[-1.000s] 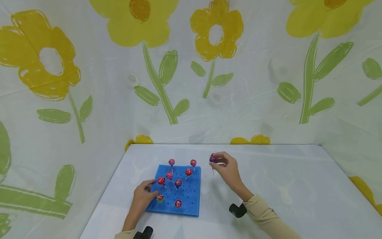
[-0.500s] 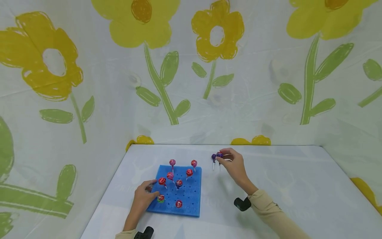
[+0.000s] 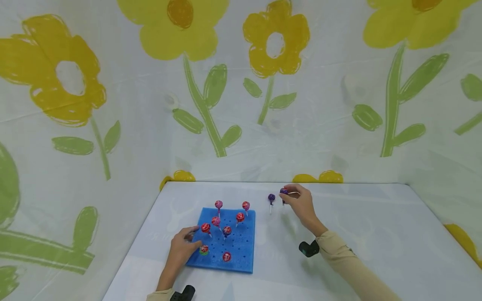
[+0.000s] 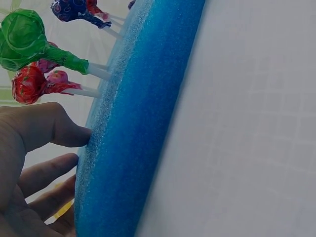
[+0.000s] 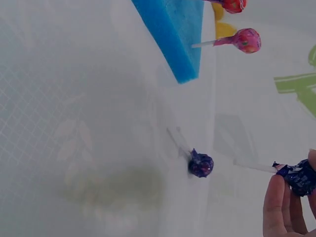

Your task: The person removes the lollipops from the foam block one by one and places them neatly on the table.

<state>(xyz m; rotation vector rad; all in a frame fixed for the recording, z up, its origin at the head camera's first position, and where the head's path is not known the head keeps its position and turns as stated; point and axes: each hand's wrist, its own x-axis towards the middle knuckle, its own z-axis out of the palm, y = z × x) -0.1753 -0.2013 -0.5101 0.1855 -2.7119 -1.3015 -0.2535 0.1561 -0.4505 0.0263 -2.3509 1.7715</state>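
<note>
My right hand (image 3: 301, 204) pinches a purple-wrapped lollipop (image 5: 300, 177) by its head, with the white stick pointing left in the right wrist view. To its left, a second purple lollipop (image 3: 271, 197) is on the white table. My left hand (image 3: 181, 247) rests at the left edge of a blue foam block (image 3: 241, 246), thumb and fingers touching it with a gap between them. Several lollipops stand in the block: a green-wrapped one (image 4: 22, 39) near the left thumb, a red one (image 3: 226, 256) at the front, a dark blue and red one (image 3: 227, 230) mid-block, and pink ones (image 3: 219, 204) behind.
The block's top has rows of small holes. The white table (image 3: 339, 259) extends to the right of the block, and a curtain (image 3: 320, 138) printed with yellow flowers hangs behind it. Each wrist carries a black camera (image 3: 309, 248).
My right hand has moved right with the purple lollipop, away from the other purple one, which now shows separately on the table. My left hand has stayed at the block.
</note>
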